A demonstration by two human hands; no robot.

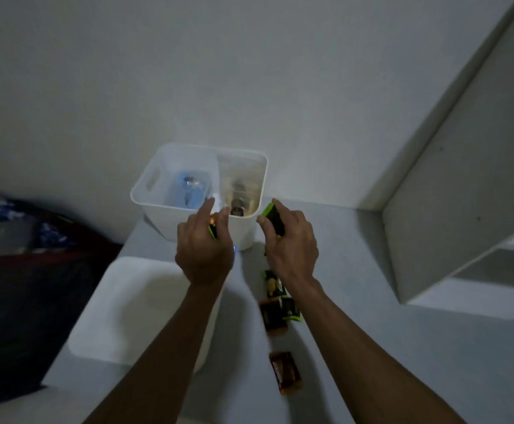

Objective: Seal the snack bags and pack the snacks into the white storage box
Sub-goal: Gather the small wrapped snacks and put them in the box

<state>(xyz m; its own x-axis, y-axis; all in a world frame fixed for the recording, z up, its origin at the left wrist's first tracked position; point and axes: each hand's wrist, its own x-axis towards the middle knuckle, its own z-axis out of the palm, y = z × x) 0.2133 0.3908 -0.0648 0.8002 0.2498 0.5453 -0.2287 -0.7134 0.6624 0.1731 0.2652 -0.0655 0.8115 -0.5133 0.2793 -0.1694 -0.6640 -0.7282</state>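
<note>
The white storage box (157, 191) stands against the wall on the grey table, with a bluish packet (190, 189) and a brownish snack (238, 197) inside. My left hand (202, 249) holds a small green-and-orange snack pack (212, 228) just at the box's near wall. My right hand (289, 243) grips a green-and-black snack pack (273, 217) beside the box's right corner. More dark snack packs lie on the table under my right forearm: a green-black one (272, 284), a brown one (272, 315) and another brown one (285, 373).
A white lid or tray (133, 304) lies on the table below my left hand. Dark bedding and a blue-white patterned cloth (10, 228) sit at the left. A white shelf unit (464, 179) juts in at the right.
</note>
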